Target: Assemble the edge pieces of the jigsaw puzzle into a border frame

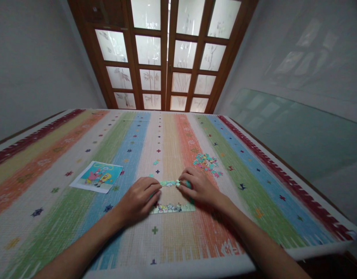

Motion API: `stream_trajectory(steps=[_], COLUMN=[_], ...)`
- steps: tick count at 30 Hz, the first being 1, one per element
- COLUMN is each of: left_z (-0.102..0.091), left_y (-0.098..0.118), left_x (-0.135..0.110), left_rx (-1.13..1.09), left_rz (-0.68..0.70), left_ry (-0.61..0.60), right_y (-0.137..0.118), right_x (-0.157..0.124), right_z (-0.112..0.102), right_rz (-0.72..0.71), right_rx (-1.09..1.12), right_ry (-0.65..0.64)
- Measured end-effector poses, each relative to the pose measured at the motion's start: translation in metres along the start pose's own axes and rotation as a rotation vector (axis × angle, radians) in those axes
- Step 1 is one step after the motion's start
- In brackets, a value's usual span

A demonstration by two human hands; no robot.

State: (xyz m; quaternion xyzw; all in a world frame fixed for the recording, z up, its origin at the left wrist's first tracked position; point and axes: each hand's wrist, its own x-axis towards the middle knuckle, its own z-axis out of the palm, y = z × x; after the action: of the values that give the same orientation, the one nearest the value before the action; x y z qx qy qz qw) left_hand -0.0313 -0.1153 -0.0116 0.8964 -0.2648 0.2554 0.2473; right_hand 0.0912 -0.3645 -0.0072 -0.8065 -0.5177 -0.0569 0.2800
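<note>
A partly joined jigsaw puzzle (174, 208) lies on the striped cloth, with a row of pieces along its near edge and a teal strip (168, 183) along its far edge. The cloth shows in the gap between the rows. My left hand (142, 195) rests over the puzzle's left side, fingers curled and pressed on it, covering that side. At the right end of the teal strip, my right hand (197, 185) pinches a small light-green puzzle piece (177, 183) between thumb and fingertips. Its palm hides part of the right side.
A heap of loose puzzle pieces (207, 162) lies beyond my right hand. A few single pieces (156, 162) sit ahead of the strip. A printed cartoon picture (98, 176) lies on the left. The striped cloth (172, 240) covers the table, with walls at both sides and glazed doors (167, 69) behind.
</note>
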Motion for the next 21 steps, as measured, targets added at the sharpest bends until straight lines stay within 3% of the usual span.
stream_trajectory(steps=[9,21], left_z=[0.0006,-0.0007], left_y=[-0.001,-0.0013], left_x=[0.0018,-0.0012], left_rx=[0.016,0.026], left_rz=[0.101,0.062], left_ry=[-0.202,-0.263], right_y=[0.0068,0.0045], right_x=[-0.0002,0.0027], right_z=[0.0026,0.0046], right_rz=[0.05,0.058], right_rx=[-0.006,0.03], right_ry=[-0.064,-0.083])
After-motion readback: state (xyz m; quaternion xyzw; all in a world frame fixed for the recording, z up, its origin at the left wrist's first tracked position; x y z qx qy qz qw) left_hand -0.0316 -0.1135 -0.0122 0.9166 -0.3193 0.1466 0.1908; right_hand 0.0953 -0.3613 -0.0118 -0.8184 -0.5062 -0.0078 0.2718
